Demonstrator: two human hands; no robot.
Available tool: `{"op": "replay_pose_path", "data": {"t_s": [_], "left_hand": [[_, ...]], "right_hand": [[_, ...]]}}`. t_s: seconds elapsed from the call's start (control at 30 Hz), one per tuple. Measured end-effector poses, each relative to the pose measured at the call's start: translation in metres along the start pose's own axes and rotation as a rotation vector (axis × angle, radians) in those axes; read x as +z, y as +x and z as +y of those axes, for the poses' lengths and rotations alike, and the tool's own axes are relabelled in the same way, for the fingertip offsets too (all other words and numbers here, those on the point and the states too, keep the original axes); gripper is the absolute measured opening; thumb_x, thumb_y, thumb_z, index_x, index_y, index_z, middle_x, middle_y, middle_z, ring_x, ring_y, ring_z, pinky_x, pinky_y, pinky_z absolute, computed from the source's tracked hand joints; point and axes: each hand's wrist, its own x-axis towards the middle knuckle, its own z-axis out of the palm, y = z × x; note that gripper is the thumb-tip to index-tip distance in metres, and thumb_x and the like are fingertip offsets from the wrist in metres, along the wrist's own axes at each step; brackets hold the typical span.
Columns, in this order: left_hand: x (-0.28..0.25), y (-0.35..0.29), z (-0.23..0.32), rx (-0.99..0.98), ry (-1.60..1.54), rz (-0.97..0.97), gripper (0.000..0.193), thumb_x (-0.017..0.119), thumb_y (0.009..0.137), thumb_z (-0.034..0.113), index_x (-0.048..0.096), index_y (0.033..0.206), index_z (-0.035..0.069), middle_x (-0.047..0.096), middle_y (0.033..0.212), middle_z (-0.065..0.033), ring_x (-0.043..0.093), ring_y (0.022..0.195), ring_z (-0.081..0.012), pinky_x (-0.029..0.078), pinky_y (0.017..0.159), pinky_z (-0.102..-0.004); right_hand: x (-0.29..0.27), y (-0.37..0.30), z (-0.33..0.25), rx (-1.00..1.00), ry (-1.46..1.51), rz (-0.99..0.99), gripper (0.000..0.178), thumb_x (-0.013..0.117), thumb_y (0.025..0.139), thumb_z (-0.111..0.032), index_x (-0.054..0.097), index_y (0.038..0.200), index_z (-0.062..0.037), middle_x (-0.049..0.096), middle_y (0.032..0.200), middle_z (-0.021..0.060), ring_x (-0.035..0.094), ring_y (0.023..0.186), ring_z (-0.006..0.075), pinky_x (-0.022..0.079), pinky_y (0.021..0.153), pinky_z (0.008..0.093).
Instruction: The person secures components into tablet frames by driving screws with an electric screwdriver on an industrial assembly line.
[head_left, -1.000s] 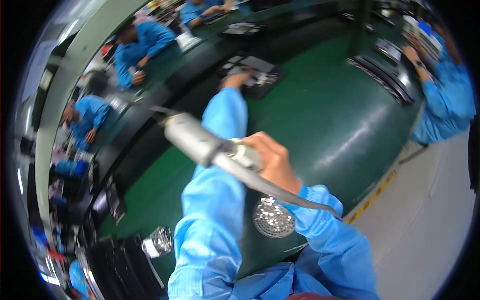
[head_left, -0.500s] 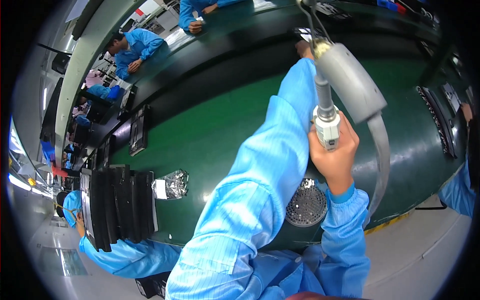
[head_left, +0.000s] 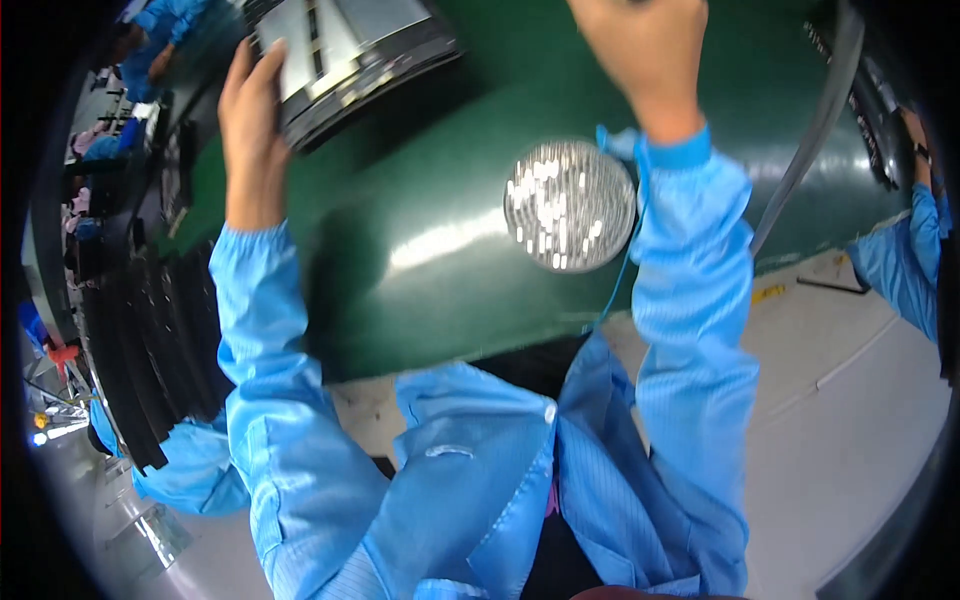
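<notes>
Take the middle of the view as the middle of a clock. The left hand [head_left: 252,100] is between 10 and 11 o'clock. Its fingers are closed on the left side of a flat case [head_left: 352,50], black with silver parts, at 11 o'clock. The case is tilted, and a dark shadow lies on the green table [head_left: 440,300] beside it. Holding it by the side looks like a way to steady it and keep the top free.

The right hand [head_left: 655,50] is at 1 o'clock. The top edge cuts off its fingers, so I cannot tell if they are wide, narrow or holding something.

A round dish [head_left: 570,205] of tiny shiny bits sits between 1 and 2 o'clock, just beside the right sleeve [head_left: 695,220]. It is probably there so the bits are easy to reach. A thin blue cord [head_left: 620,282] hangs from near the right cuff at 3 o'clock. A fat grey cable [head_left: 822,115] runs at 2 o'clock. Black panels [head_left: 150,340] stand close together near 9 o'clock, perhaps to save room.
</notes>
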Motion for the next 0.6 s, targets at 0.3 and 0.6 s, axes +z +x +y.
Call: {"op": "replay_pose_path", "data": {"t_s": [0.3, 0.6], "left_hand": [[-0.076, -0.240, 0.010, -0.346, 0.204, 0.145, 0.065, 0.061, 0.094, 0.007, 0.034, 0.152, 0.000, 0.054, 0.140, -0.0175, 0.058, 0.119, -0.0193, 0.042, 0.104, -0.0310], [-0.065, -0.264, -0.012, -0.268, 0.447, 0.006, 0.052, 0.060, 0.098, 0.015, 0.044, 0.144, -0.004, 0.056, 0.133, -0.0144, 0.056, 0.116, -0.0204, 0.044, 0.098, -0.0290]], "right_hand": [[0.003, -0.010, -0.015, 0.214, 0.168, -0.050, 0.023, 0.069, 0.080, -0.015, 0.070, 0.093, 0.0035, 0.064, 0.061, 0.0059, 0.059, 0.047, 0.0100, 0.045, 0.044, 0.0257], [0.007, -0.019, -0.027, 0.288, 0.257, -0.171, 0.015, 0.064, 0.085, -0.007, 0.068, 0.096, 0.0012, 0.060, 0.058, 0.0040, 0.053, 0.042, 0.0094, 0.040, 0.040, 0.0229]]}}
